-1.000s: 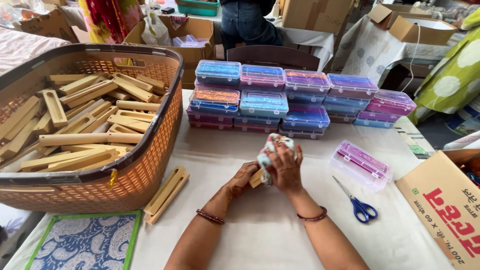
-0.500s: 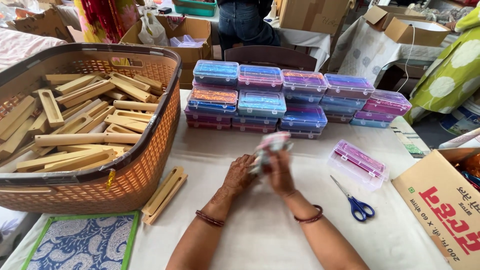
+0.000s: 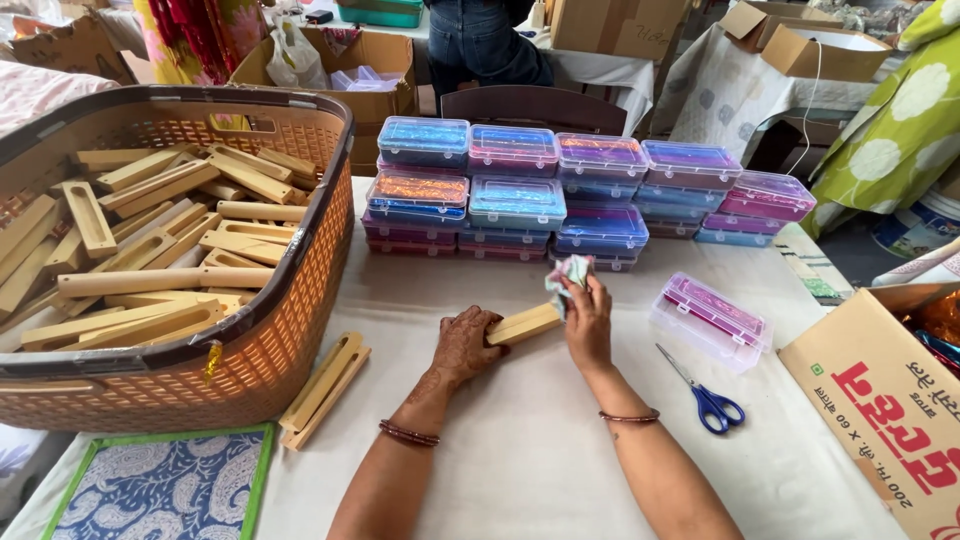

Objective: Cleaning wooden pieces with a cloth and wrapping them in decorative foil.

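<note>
I see the wooden block [image 3: 524, 324] held just above the table [image 3: 520, 450], in front of the stacked plastic boxes [image 3: 560, 190]. My left hand [image 3: 462, 345] has its grip closed around the block's near end; my right hand [image 3: 588, 320] pinches a crumpled cloth [image 3: 568, 272] against its far end. I judge this one block mid-wipe. The basket [image 3: 290, 320] is full of similar blocks, so most seems left; two pieces [image 3: 325, 388] lie beside it.

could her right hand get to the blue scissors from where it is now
Probably yes. The right hand holds a cloth at the end of the wooden block, and the scissors lie on bare table just to its right with nothing between. It would have to drop the cloth first.
</note>
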